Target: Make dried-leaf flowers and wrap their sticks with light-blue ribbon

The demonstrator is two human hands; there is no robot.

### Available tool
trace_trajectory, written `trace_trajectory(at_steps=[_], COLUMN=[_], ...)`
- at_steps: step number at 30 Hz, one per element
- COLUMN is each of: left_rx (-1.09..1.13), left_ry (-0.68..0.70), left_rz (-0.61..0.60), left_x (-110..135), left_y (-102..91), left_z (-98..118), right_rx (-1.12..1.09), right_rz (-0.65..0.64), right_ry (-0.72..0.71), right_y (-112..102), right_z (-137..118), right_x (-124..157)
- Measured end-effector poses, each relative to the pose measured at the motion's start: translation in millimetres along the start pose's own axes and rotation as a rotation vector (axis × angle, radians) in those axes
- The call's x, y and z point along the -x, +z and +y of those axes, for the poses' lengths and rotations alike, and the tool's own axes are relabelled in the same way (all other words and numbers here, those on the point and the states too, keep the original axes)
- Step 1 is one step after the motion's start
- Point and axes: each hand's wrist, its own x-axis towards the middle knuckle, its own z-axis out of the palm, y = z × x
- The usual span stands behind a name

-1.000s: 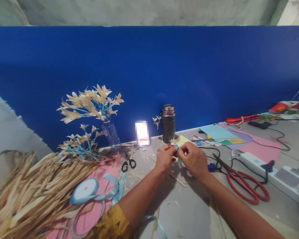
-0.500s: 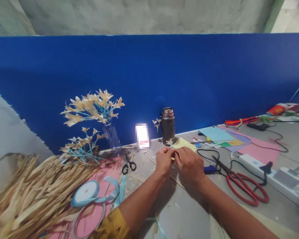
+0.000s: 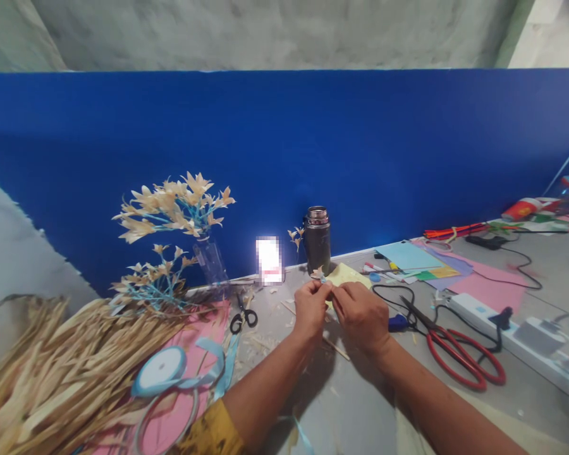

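Note:
In the middle of the table my left hand pinches a small husk flower, whose pale petals and bit of light blue stem stick up above the fingertips. My right hand is closed too, its fingertips meeting the left ones at the stem of the same flower. The fingers hide most of the stem. Just behind the hands stands a dark open flask, with a yellow paper at its foot. Another small flower rises left of the flask.
On the left are dried husks, a blue ribbon roll, small black scissors and a clear bottle of flowers. Red-handled scissors, a power strip and cables lie right. A blue panel stands behind.
The flower in my fingers has tilted slightly to the left and sits a little lower. Both hands stay together at nearly the same spot; the whole view has shifted slightly.

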Motion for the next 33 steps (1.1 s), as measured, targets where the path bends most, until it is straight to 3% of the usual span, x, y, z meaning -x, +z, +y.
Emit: trace_trajectory(at_steps=[4,9,13,19,28,33], left_rx=[0.01,-0.008,-0.016,-0.065,-0.023,0.097], left_ry=[0.004,0.045,0.063,0.123,0.176,0.08], left_rz=[0.024,-0.017,-0.053,-0.068,-0.107,-0.206], left_x=[-5,-9,-10,-9,-4,-9], left_y=[-2.5,-5.0,-5.6,-2.8,-0.4,-3.8], left_z=[-3,-4,-4,-6,-4,-5], right_rx=[-0.127,-0.46,-0.748,-0.922,-1.061,-1.201], right_rz=[-0.014,-0.076,-0.207,-0.268,-0.307,-0.342], right_ry=[0.032,0.361,0.447,0.675,0.818,0.854], right_y=[6,12,6,2,6,4], right_z=[-2,2,7,9,13,13], right_x=[5,8,2,-4,-3,-3])
